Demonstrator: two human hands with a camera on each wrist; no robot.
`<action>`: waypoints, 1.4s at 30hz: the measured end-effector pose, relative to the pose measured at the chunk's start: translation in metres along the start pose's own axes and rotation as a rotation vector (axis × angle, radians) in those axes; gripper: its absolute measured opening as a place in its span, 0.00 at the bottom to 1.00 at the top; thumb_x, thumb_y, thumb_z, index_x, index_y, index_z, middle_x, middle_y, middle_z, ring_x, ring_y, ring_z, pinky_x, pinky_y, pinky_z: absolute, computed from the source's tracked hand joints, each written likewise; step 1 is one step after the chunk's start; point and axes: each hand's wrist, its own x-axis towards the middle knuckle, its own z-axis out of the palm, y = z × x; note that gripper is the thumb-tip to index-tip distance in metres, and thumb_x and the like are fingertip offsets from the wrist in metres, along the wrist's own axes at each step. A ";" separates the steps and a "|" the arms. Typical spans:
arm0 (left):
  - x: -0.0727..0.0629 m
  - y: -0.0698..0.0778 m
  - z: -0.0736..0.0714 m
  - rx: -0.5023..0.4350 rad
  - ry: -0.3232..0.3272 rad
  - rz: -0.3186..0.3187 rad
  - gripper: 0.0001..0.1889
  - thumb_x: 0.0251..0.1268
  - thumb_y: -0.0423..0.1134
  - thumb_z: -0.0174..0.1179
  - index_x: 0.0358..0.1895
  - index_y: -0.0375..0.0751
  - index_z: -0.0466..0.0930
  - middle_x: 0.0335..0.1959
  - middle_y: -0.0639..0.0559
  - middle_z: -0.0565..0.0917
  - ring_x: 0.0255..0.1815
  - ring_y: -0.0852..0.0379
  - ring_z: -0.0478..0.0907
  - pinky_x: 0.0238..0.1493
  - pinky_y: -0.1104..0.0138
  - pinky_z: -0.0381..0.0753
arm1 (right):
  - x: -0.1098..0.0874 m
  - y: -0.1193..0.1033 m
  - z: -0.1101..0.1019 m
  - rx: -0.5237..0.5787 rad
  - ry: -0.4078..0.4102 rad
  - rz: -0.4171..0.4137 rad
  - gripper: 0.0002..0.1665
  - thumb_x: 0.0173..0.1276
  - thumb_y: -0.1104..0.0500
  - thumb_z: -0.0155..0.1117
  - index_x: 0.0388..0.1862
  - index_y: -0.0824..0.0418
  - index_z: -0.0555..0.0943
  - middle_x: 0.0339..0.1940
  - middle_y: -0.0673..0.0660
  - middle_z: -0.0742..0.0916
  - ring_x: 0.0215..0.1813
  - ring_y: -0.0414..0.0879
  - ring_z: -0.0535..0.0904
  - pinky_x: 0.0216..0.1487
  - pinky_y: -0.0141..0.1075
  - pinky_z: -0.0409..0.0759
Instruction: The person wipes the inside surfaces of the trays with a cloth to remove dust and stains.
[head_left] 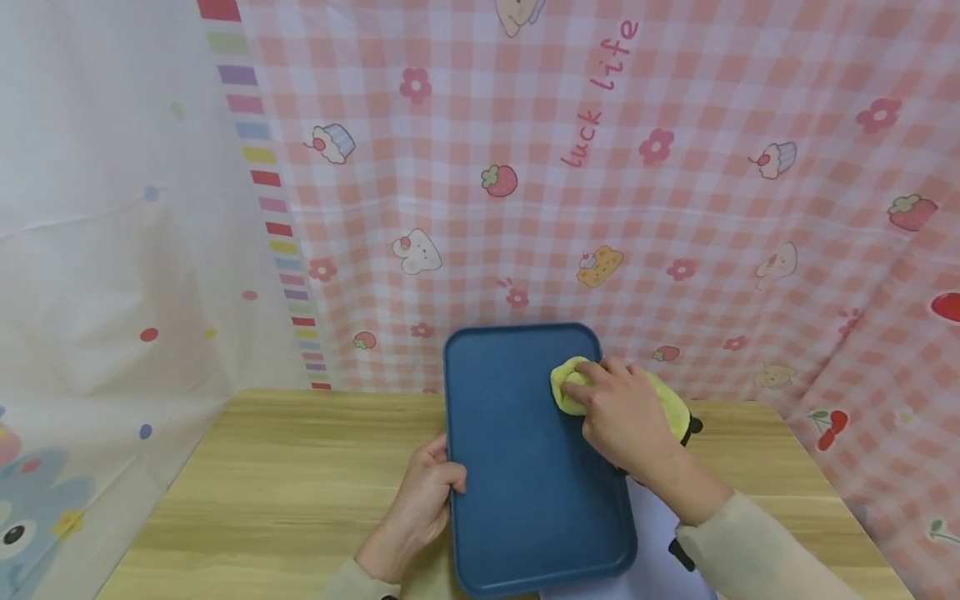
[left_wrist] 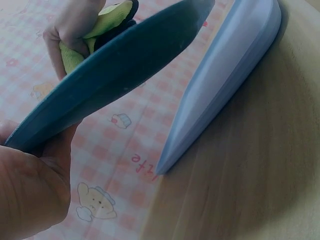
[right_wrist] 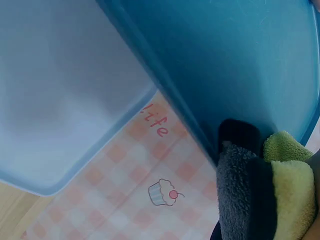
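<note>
Head view: well apart from your left fingers, on their far side, hangs a white curtain (head_left: pixel 112 250) with coloured dots. The wooden table (head_left: pixel 322 467) spreads below and to the left of those fingers.

Your left hand (head_left: pixel 420 504) grasps the left rim of the blue tray (head_left: pixel 525 467), thumb over the front and fingers tucked behind. The tray sits between your two hands, tilted and raised off the table, its broad face towards you. Brace that rim firmly, because pressure at the opposite side will likely twist it in a one-edged hold.

Across the face, near the upper right corner, your right hand (head_left: pixel 626 412) grasps a yellow cloth (head_left: pixel 567 387) — the fingers bunch it, with part under the fingertips against the tray and the rest hanging past the rim beneath the palm. For even contact, spread the cloth flatter under the fingertips, follow the inside of the rim into the corner, then work in overlapping strokes towards the left thumb — light pressure should do. Gather the loose dark-edged end so it doesn't drag.

Below your right fingers, a lavender tray (head_left: pixel 663 542) lies on the table, partly hidden by the blue one; keep your right sleeve (head_left: pixel 750 546) clear of it.
</note>
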 end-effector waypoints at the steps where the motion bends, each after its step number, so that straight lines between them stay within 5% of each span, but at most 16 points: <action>1: 0.000 0.000 0.000 -0.002 0.002 -0.001 0.43 0.29 0.17 0.42 0.63 0.23 0.77 0.46 0.43 0.88 0.43 0.51 0.85 0.39 0.63 0.84 | -0.001 0.001 0.000 0.003 0.001 0.004 0.24 0.55 0.70 0.62 0.48 0.56 0.92 0.53 0.62 0.89 0.45 0.58 0.80 0.33 0.46 0.76; 12: 0.000 0.000 0.000 -0.014 0.008 -0.004 0.44 0.29 0.17 0.41 0.64 0.23 0.75 0.49 0.42 0.87 0.45 0.49 0.84 0.41 0.61 0.86 | -0.015 0.005 0.001 0.020 0.021 -0.001 0.25 0.52 0.71 0.61 0.47 0.58 0.92 0.50 0.62 0.89 0.48 0.59 0.80 0.39 0.50 0.79; 24: 0.000 0.002 -0.001 -0.006 0.009 0.002 0.47 0.30 0.17 0.41 0.70 0.23 0.71 0.55 0.39 0.85 0.49 0.50 0.84 0.44 0.61 0.85 | -0.033 0.000 0.005 0.055 0.045 -0.035 0.27 0.48 0.73 0.59 0.45 0.56 0.92 0.49 0.62 0.89 0.45 0.59 0.81 0.35 0.50 0.77; 42: 0.001 0.003 0.000 -0.034 0.013 -0.003 0.45 0.29 0.17 0.41 0.66 0.22 0.72 0.53 0.40 0.85 0.48 0.49 0.84 0.44 0.60 0.86 | -0.026 -0.014 0.003 0.087 0.091 -0.055 0.29 0.46 0.73 0.55 0.43 0.56 0.92 0.48 0.62 0.89 0.43 0.58 0.80 0.34 0.48 0.76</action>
